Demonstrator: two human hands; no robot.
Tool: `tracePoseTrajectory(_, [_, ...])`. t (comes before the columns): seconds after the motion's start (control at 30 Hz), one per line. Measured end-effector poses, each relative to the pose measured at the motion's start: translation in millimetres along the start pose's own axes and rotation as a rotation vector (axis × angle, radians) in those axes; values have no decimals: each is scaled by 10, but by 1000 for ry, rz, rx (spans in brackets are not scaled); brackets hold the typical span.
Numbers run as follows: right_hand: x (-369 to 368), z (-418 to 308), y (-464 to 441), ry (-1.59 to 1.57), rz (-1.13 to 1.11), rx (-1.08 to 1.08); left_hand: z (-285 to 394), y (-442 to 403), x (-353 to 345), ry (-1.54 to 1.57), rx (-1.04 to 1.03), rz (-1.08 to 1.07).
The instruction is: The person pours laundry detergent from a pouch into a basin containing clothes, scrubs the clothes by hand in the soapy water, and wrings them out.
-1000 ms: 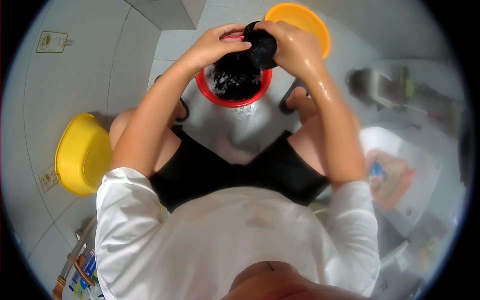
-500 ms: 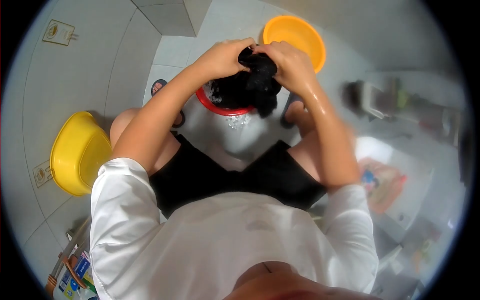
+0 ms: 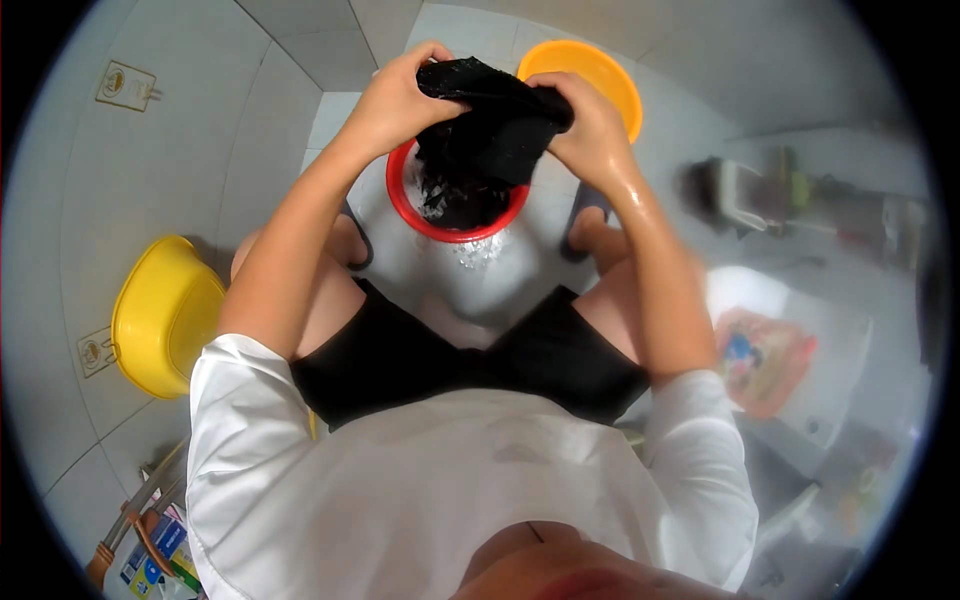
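A wet black cloth garment [image 3: 488,125] is stretched between my two hands over a red basin [image 3: 462,236]. My left hand [image 3: 398,100] grips its left edge, thumb below and fingers behind. On the other side my right hand [image 3: 588,122] is closed around the right end of the cloth. The lower part of the garment hangs down into the basin, where foamy water and more dark cloth [image 3: 470,208] show. What kind of garment it is I cannot tell.
An orange basin [image 3: 618,95] stands on the floor beyond my right hand. A yellow basin [image 3: 165,320] hangs against the left wall by a hook [image 3: 97,352]. Slippered feet flank the red basin. At right lies a pinkish plastic bag [image 3: 765,360] on a pale surface.
My hands have moved apart, the left one leftward and up. The bunched black cloth is now spread wider and raised, and more of the red basin shows.
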State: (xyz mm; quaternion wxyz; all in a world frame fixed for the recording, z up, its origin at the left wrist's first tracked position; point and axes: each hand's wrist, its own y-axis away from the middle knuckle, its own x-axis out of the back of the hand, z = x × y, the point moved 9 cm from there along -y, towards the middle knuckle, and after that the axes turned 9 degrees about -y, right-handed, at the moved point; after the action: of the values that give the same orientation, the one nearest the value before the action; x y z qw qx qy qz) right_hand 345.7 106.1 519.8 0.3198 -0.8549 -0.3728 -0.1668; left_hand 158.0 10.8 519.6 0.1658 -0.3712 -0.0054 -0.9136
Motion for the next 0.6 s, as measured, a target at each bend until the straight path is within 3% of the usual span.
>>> tracePoseTrajectory(0.07, [49, 46, 4, -66, 13, -38, -4, -8, 56, 31, 8, -11])
tracePoseTrajectory(0.13, [53, 267, 25, -215, -59, -269, -55, -38, 86, 84, 5, -60])
tracePoseTrajectory(0.23, [77, 688, 60, -398, -183, -426, -253, -64, 244, 67, 120, 12])
tracePoseTrajectory(0.27, [184, 468, 72, -379, -178, -533, -207, -55, 277, 114, 114, -30])
tracePoseTrajectory(0.43, [170, 605, 38, -510, -149, -498, -154, -24, 262, 139, 108, -160])
tracePoseTrajectory(0.5, [124, 637, 26, -657, -128, -506, -216, 38, 172, 188, 234, -274])
tracePoseTrajectory(0.6, [89, 565, 3, -757, -120, -515, -147, 69, 164, 209, 211, -194])
